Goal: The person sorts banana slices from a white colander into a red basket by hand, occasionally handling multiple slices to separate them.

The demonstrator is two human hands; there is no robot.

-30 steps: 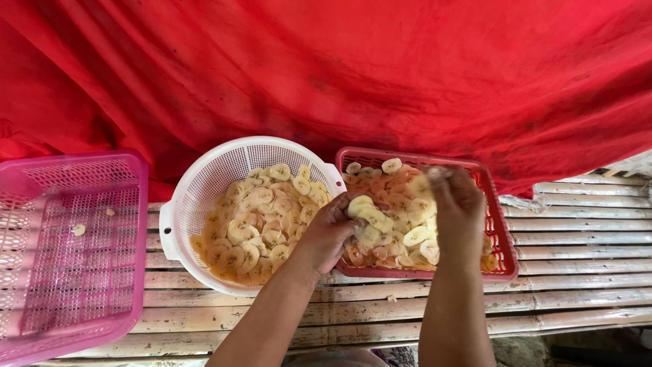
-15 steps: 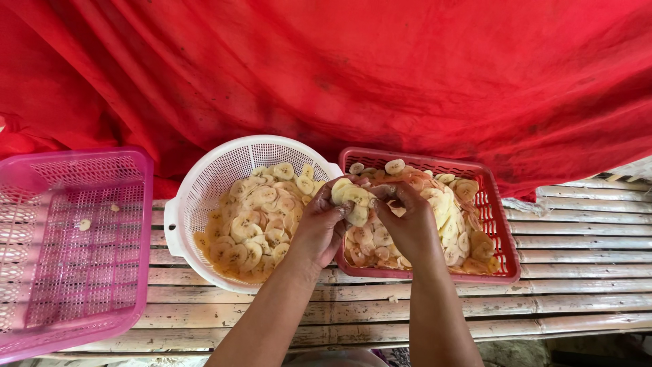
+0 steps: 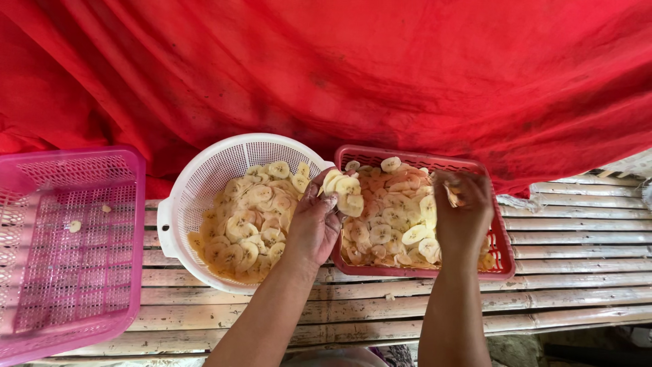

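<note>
My left hand (image 3: 314, 223) holds a stack of pale banana slices (image 3: 343, 191) above the gap between a white round colander (image 3: 204, 178) and a red rectangular basket (image 3: 485, 175). Both containers are filled with banana slices. Over the right side of the red basket, my right hand (image 3: 463, 212) pinches a few slices between its fingertips.
A pink rectangular basket (image 3: 132, 204) sits at the left with two or three stray slices inside. Everything rests on a bamboo slat bench (image 3: 564, 234). A red cloth (image 3: 380, 75) hangs behind the baskets.
My right hand has drawn away from my left hand to the right side of the red basket. My left hand stays between the containers with its stack of slices.
</note>
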